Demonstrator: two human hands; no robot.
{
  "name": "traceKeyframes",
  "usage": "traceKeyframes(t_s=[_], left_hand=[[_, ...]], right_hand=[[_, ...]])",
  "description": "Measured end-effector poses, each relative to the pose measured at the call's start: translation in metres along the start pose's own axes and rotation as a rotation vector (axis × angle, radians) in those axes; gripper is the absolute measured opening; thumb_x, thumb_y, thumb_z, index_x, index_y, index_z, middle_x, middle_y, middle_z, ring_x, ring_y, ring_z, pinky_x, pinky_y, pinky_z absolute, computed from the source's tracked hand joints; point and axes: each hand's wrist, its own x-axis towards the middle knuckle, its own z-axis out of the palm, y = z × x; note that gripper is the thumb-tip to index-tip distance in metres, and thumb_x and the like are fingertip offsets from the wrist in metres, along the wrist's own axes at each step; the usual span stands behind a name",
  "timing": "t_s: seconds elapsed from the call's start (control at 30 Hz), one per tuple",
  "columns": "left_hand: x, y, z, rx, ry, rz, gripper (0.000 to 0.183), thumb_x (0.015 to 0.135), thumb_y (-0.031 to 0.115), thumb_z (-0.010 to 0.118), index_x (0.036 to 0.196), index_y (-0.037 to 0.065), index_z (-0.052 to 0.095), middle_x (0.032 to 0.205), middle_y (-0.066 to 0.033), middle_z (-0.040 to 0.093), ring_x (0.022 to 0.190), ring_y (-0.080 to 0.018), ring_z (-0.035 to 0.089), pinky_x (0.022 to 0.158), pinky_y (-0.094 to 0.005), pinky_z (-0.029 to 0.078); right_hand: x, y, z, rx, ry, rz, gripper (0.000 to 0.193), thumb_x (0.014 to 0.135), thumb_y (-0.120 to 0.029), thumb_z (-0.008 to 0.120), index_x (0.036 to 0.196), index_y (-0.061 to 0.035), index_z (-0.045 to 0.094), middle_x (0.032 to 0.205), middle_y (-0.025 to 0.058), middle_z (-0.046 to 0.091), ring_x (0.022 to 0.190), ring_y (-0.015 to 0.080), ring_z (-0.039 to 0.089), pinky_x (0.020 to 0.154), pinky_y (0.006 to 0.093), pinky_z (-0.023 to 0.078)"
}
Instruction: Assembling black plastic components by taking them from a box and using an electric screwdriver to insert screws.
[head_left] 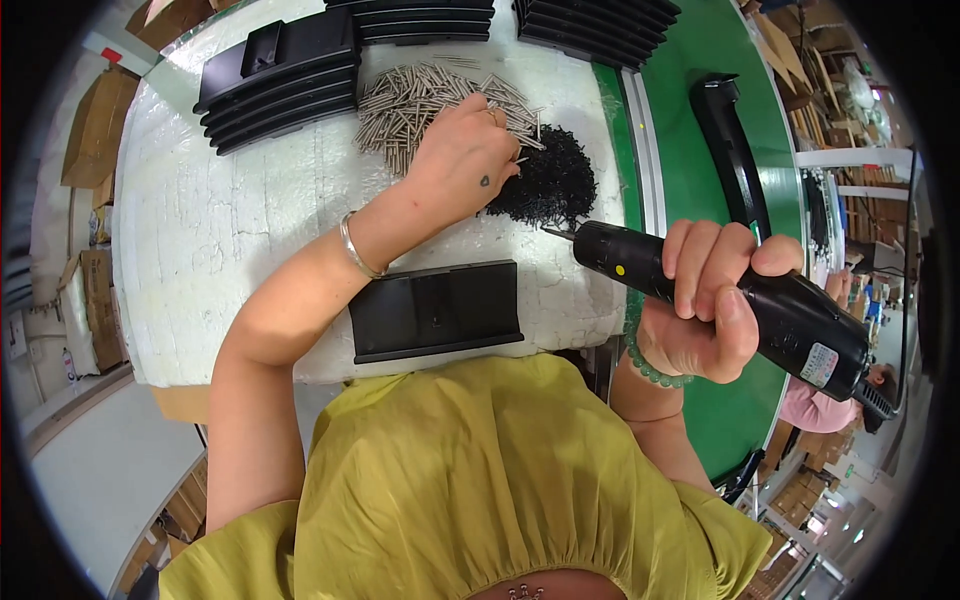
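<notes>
A desk (200, 230) covered in white foam sheeting is seen, and at its far left edge a row of black ribbed plastic parts (280, 85) is stacked. Just right of these, a heap of thin silver metal pins (420, 95) is spread out, and the left hand (462, 150) is laid over its near edge, fingers curled down into the pins and together; whether a pin is pinched cannot be told. A silver bangle (357, 250) is worn on that wrist. Below the forearm, a flat black rectangular plastic panel (437, 310) is set at the desk's near edge, touched by neither of the hands. Beside the pins to the right, a pile of small black screws (555, 180) is heaped. Further right, a black electric screwdriver (720, 290) with a long cylindrical body, a yellow dot and a slim metal bit is gripped tightly by the right hand (705, 305), fingers wrapped round it, its bit pointed left toward the screws. A green bead bracelet (650, 370) is worn at that wrist. Beyond it, a long black moulded part (730, 140) is lying on a green conveyor belt (700, 60)
</notes>
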Motion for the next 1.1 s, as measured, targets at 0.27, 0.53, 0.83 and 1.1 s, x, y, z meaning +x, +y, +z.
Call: traceKeyframes(t_s=[0.27, 0.53, 0.83, 1.1], left_hand=[[-0.009, 0.001, -0.017, -0.093, 0.049, -0.047, 0.010, 0.066, 0.015, 0.069, 0.073, 0.009, 0.066, 0.071, -0.0017, 0.057, 0.076, -0.0215, 0.051, 0.064, -0.0318, 0.045], [-0.006, 0.001, 0.002, -0.002, 0.019, -0.019, 0.010, 0.067, 0.014, 0.069, 0.075, 0.008, 0.067, 0.070, -0.0016, 0.056, 0.079, -0.0209, 0.051, 0.068, -0.0310, 0.045], [-0.006, 0.002, -0.005, -0.018, 0.021, -0.030, 0.008, 0.068, 0.015, 0.068, 0.073, 0.009, 0.066, 0.073, -0.0017, 0.057, 0.080, -0.0212, 0.050, 0.069, -0.0315, 0.045], [-0.011, 0.008, -0.006, 0.019, 0.009, -0.043, 0.007, 0.069, 0.012, 0.067, 0.075, 0.008, 0.065, 0.077, -0.0017, 0.059, 0.081, -0.0215, 0.051, 0.069, -0.0312, 0.046]], right_hand=[[0.001, 0.002, 0.005, -0.027, 0.063, 0.021, 0.033, 0.072, -0.006, 0.054, 0.103, -0.0093, 0.041, 0.058, 0.0013, 0.043, 0.045, 0.0112, 0.039, 0.055, 0.0281, 0.037], [0.002, 0.008, 0.010, -0.030, 0.061, 0.032, 0.033, 0.073, -0.007, 0.054, 0.102, -0.0091, 0.040, 0.057, 0.0010, 0.042, 0.045, 0.0112, 0.039, 0.056, 0.0283, 0.038], [0.002, 0.010, 0.008, -0.044, 0.061, 0.017, 0.032, 0.073, -0.007, 0.054, 0.103, -0.0085, 0.040, 0.057, 0.0009, 0.042, 0.044, 0.0111, 0.039, 0.055, 0.0288, 0.038], [-0.003, 0.008, 0.012, -0.055, 0.066, 0.029, 0.032, 0.073, -0.007, 0.053, 0.103, -0.0086, 0.040, 0.057, 0.0009, 0.042, 0.044, 0.0111, 0.038, 0.055, 0.0286, 0.037]])
